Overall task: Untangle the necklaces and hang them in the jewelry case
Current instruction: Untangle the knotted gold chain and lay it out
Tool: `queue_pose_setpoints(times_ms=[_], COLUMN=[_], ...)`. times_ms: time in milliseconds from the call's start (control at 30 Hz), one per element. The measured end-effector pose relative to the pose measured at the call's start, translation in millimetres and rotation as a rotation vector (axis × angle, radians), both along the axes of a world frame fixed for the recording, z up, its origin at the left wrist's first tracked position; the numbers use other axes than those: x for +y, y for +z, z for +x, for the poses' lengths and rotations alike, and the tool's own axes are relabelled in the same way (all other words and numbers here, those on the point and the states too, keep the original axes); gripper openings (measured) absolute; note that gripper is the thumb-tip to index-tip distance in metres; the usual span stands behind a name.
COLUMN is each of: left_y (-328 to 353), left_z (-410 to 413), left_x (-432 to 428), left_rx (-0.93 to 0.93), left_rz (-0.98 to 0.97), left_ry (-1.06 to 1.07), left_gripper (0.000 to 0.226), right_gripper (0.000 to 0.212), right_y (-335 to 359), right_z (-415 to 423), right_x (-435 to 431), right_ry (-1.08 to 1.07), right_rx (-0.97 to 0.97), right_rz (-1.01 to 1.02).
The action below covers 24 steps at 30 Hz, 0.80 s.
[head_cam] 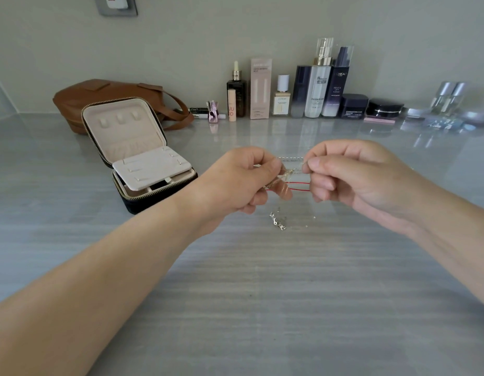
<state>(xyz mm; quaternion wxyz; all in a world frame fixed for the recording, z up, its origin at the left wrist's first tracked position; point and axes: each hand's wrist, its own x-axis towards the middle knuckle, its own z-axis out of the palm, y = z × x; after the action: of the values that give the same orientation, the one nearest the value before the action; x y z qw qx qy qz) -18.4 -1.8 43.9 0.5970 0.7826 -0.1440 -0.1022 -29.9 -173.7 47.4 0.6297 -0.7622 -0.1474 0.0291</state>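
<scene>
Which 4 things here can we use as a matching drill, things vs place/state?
Things:
1. jewelry case
2. brown bag
3. red cord
4. pink box

Place or state:
A. stretched between the left hand and the right hand
B. upright among the bottles
C. open, lid up
D. lying behind the jewelry case

Pairs: 1-C, 2-D, 3-A, 4-B

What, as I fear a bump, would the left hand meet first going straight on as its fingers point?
Probably the right hand, facing the left hand across the short stretch of necklaces held between them.
</scene>
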Motion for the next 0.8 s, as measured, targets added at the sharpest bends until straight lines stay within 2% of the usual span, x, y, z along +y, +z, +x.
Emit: queue_pose_setpoints(times_ms=[167,300,467,567,700,800], left_y=[-0.5,-1.2,4.2,6.6,2.8,0.1], left_z=[-0.1,1.9,3.1,0.1,-1.4,-0.8], left_x=[-0.5,-1.8,0.4,-0.5,-0.1,1.6], left_rx=[0.047,0.093,0.006,-0.163,-0.619,-0.839], left_rz=[0.023,-0.053,-0.027,0.044,0.278,0.375], left_ry=[0.011,0.096,0.11,0.135,0.254,0.315], left_gripper=[0.016,0.007,0.013,0.024,0.032,0.029], right_gripper=[0.026,0.027,0.026,0.028,0.028,0.028], right_y=[-0.5,-0.3,-0.3,-0.4,-0.2,-0.2], right_z=[-0.5,0.3,2.4,3.4,2.8,2.4], right_x=[0.0,-0.5,-2.2,-2.4,-2.4,-1.7], right_ry=[-0.004,-0.002,-0.023,-0.038,-0.043,-0.044], right_rx=[0.006,0.012,0.019,0.023,0.021,0.01], right_rz=[-0.014,0.001,0.028,0.033,0.021,0.002])
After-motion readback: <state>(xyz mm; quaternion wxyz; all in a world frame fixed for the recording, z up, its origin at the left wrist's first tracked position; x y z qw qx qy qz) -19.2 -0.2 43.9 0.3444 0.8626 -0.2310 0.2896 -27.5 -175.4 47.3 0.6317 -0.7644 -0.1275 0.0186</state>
